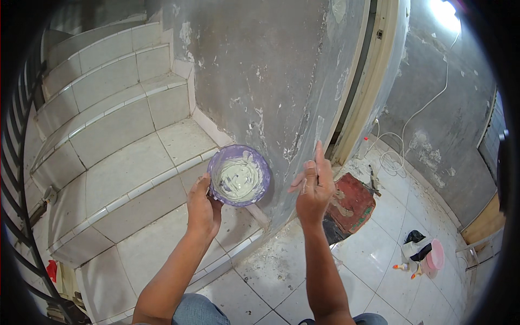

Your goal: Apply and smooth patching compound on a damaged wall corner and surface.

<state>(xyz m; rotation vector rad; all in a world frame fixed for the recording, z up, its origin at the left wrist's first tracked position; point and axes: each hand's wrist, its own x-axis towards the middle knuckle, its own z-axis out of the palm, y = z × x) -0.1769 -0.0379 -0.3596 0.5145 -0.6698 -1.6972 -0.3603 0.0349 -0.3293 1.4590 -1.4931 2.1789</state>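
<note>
My left hand [201, 208] is closed on the near left rim of a purple bowl [265, 181]. Inside the bowl is a thick whitish paste [238, 177], smeared up its walls. My right hand [316, 187] is raised beside the grey wall edge next to the door frame, its index finger stretched upward and the other fingers apart from it. Nothing shows in that hand, and pale residue marks its fingers. Just beyond the index fingertip, a light smear [319, 127] lies on the grey wall [254, 65]; whether the finger touches the wall is hard to tell.
White tiled stairs [124, 130] rise at the left beside a black metal railing [19, 189]. A worn red mat [352, 203] lies by the door frame [374, 59]. On the floor at right are a pink container [435, 254] and brushes [402, 266]. A white cable [428, 103] hangs along the far wall.
</note>
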